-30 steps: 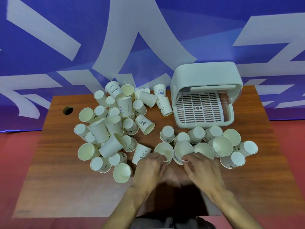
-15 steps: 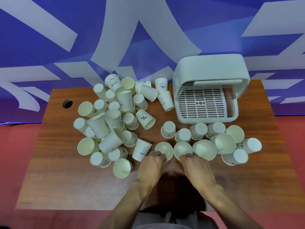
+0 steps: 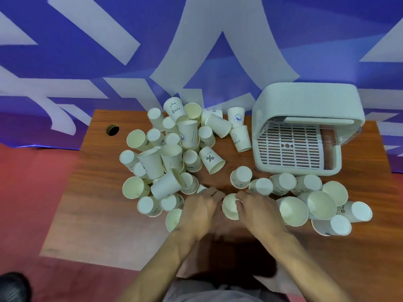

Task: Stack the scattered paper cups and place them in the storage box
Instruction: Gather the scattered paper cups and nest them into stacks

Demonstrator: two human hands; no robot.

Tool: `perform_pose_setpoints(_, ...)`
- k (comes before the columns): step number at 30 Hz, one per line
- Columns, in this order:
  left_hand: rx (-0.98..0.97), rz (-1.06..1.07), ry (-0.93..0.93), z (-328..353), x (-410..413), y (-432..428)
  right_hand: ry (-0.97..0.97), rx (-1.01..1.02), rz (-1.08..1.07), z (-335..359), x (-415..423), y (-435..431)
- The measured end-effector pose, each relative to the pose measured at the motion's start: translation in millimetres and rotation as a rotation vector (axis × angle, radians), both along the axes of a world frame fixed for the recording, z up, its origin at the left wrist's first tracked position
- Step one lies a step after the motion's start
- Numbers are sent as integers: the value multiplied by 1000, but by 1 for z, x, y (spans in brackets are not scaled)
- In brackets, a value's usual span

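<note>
Many white paper cups lie scattered on the wooden table (image 3: 91,214): a dense pile (image 3: 172,153) at centre left and a looser row (image 3: 293,211) at the right front. Between them, my left hand (image 3: 202,212) and my right hand (image 3: 258,212) close from both sides on one paper cup (image 3: 229,207); its mouth faces up and fingers hide most of it. The white storage box (image 3: 305,101) stands at the back right, lid raised, showing a slotted tray (image 3: 287,147) with nothing on it.
A round cable hole (image 3: 112,130) sits near the table's back left corner. The blue and white wall rises right behind the table. Bare wood runs along the left edge and the front. A dark shoe (image 3: 13,286) shows on the red floor at bottom left.
Half a second ago each hand held its own open cup side by side; now the hands have come together and only one cup shows between them. The view has shifted slightly.
</note>
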State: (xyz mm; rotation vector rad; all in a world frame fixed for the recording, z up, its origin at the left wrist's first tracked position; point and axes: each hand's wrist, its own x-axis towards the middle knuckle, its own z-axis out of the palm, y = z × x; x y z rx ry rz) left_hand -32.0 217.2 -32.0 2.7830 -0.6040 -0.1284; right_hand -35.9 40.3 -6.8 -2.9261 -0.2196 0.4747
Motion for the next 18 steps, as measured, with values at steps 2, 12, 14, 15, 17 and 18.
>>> perform_pose_setpoints(2,95,40,-1,9,13,22,3,88,68,2,14,20)
perform_pose_setpoints(12,508,-141,131,18,49,100,56,-110,182,-46,58,84)
perform_pose_setpoints(14,543,-162,106,21,53,100,94,-124,175,-55,61,84)
perform_pose_setpoints(15,557,-170,104,22,54,100,106,-113,161,-59,62,83)
perform_pose_setpoints(17,560,-185,104,23,56,99,103,-65,90,-65,62,81)
perform_pose_setpoints(18,545,-182,107,24,58,98,92,-39,45,-66,61,80)
